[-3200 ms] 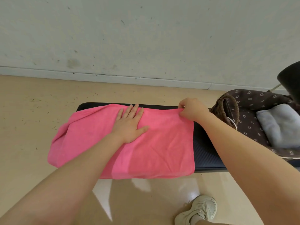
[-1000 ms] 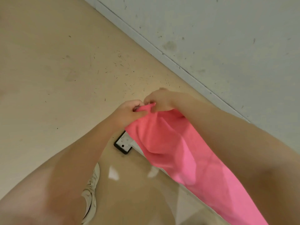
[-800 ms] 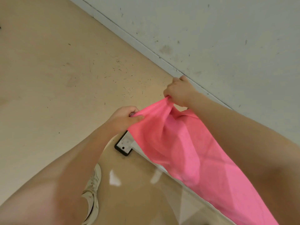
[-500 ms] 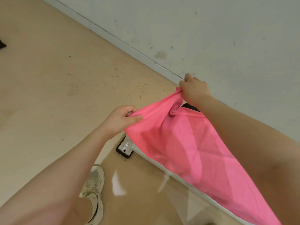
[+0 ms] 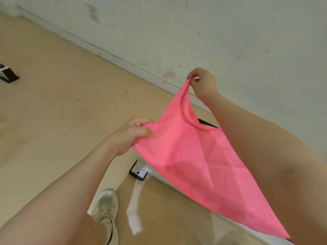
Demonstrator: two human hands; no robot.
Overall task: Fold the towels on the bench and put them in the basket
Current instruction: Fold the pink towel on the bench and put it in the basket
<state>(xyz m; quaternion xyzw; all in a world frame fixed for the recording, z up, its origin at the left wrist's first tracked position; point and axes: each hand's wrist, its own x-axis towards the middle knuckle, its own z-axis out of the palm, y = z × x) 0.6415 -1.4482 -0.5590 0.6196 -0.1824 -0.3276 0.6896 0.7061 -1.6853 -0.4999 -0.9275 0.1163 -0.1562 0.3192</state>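
Observation:
A pink towel (image 5: 198,156) stretches from lower right up to both hands, lifted off the bench at its left end. My left hand (image 5: 131,135) grips the near corner of the towel between thumb and curled fingers. Higher and farther back, my right hand (image 5: 201,82) pinches the far corner and holds it up near the wall. The towel sags between the two corners. Only a dark sliver of the bench top (image 5: 206,123) and the bench foot (image 5: 138,171) show past the cloth. The basket is out of view.
The wall (image 5: 212,32) runs diagonally behind the bench, with a socket plate (image 5: 93,12) on it. My shoe (image 5: 106,211) stands on the tan floor near the bench foot. A black and white object (image 5: 7,74) lies at the far left edge.
My right hand has risen and moved away from my left hand, spreading the towel's end edge between them. The left hand keeps its corner in about the same place. The view has tilted further.

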